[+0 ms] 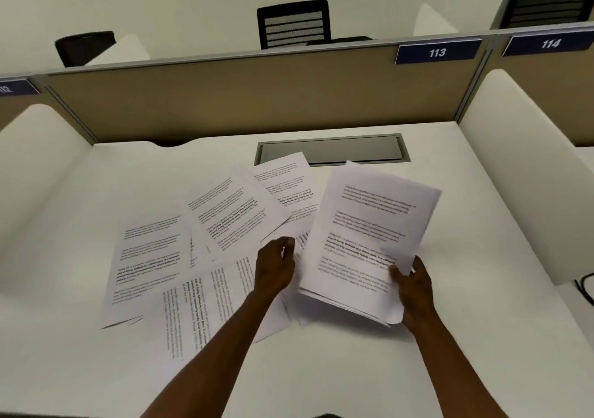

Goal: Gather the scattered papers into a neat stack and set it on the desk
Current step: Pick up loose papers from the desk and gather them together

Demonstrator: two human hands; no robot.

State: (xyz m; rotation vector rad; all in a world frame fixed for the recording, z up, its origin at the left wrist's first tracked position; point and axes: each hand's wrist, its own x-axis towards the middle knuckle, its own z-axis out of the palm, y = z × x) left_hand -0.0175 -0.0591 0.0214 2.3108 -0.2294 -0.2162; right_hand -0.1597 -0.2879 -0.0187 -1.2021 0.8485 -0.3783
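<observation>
Printed white sheets lie fanned over the white desk [466, 369]. My right hand [414, 292] grips the lower right corner of a gathered bundle of papers [369, 234], lifted and tilted above the desk. My left hand [276, 266] pinches the edge of a loose sheet [303, 241] just left of the bundle. Further left lie a sheet at the far left [144, 266], a sideways sheet [205, 308] under my left forearm, an angled sheet [231, 212] and one at the back [286, 176].
A grey cable hatch [353, 147] is set into the desk behind the papers. A tan partition [241, 96] with a "113" label [437, 52] closes the back; white side panels [530, 167] flank the desk. A black chair [294, 24] stands beyond. Cables [585, 289] hang at right.
</observation>
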